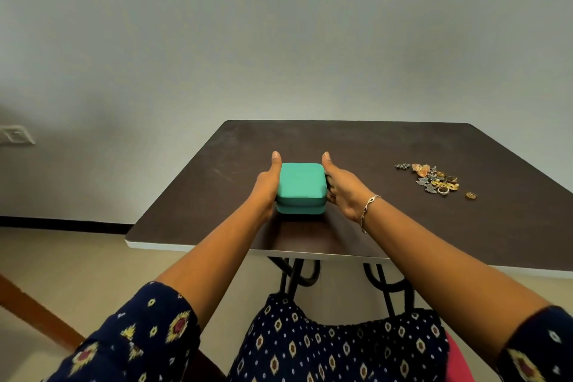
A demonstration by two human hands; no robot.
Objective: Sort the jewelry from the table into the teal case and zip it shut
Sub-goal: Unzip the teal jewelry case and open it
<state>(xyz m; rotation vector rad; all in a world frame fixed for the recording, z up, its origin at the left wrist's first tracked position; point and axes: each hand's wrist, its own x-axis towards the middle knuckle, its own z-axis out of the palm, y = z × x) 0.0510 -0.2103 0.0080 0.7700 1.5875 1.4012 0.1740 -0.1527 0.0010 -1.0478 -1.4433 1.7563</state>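
The case (301, 187) is teal, square with rounded corners, its lid down on the lower half with a seam running round the middle; nothing inside it shows. It stands flat on the dark brown table (356, 146), toward the 8 o'clock part of the top, a little back from the near edge. The left hand (266, 187) lies against the case's 9 o'clock side with its thumb straight along the upper edge; its fingers are hidden, so I cannot tell whether they curl round. The right hand (341, 192) grips the 3 o'clock side, thumb stretched forward and fingers curled against the wall; a thin bracelet (369, 211) circles its wrist. The jewelry (435, 179) lies in a loose heap of gold and grey pieces on the bare tabletop, well apart from the case at its 3 o'clock, with one gold ring (471, 195) lying alone just at the heap's 4 o'clock. Open tabletop stretches from the case toward 12 o'clock and between the case and the heap
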